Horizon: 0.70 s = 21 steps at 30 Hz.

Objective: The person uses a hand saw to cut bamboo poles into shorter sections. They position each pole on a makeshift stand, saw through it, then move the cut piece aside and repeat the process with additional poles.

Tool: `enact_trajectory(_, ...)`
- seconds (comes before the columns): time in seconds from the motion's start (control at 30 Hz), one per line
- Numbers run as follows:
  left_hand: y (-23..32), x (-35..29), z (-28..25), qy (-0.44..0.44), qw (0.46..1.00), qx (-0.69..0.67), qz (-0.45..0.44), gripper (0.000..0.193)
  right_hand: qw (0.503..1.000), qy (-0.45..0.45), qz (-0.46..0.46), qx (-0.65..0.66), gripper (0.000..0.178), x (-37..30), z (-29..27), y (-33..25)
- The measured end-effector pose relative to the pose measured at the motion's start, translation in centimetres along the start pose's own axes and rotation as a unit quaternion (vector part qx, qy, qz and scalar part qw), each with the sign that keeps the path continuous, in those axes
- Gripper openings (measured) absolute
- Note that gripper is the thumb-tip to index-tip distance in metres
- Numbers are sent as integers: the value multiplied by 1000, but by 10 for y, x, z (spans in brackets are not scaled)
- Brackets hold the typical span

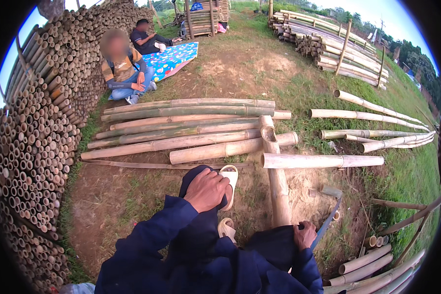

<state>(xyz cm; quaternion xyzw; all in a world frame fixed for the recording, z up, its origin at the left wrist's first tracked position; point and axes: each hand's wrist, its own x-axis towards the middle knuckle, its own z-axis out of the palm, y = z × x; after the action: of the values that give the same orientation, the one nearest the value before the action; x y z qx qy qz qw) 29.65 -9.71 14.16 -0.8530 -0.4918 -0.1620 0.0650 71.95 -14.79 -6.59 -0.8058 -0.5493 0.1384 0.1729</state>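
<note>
One hand [207,190] rests on a knee [189,179].

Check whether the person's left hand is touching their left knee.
Touching. The head view shows the left hand laid over the dark-trousered left knee, back of the hand up, with no visible gap between them.

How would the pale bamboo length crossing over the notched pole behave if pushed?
The pale bamboo length would probably roll: it looks round. Likely stiff too, since it shows no visible sag. Perhaps light for its size, if hollow like the open-ended bamboo in the left stack.
</note>
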Motion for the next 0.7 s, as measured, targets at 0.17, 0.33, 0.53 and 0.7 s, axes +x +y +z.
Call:
enact_trajectory(0.17, 6, -9, -1, 51, 996, -72, -32, 18, 998, -9, 57, -5, 41, -5, -8, -8)
enact_trajectory(0.33, 20, -6, -3, -45, 941, -326, -86, 25, 997, -47, 58, -3, 49, -7, -10, -3)
enact_trajectory(0.53, 23, 71, -20, -74, 960, -255, 92, 29, 997, -9, 68, 18, 57, -8, -13, -12)
enact_trajectory(0.7, 0, 142, -6, -39, 957, -278, 69, 24, 995, -6, 97, -3, 56, 7, -4, -14)
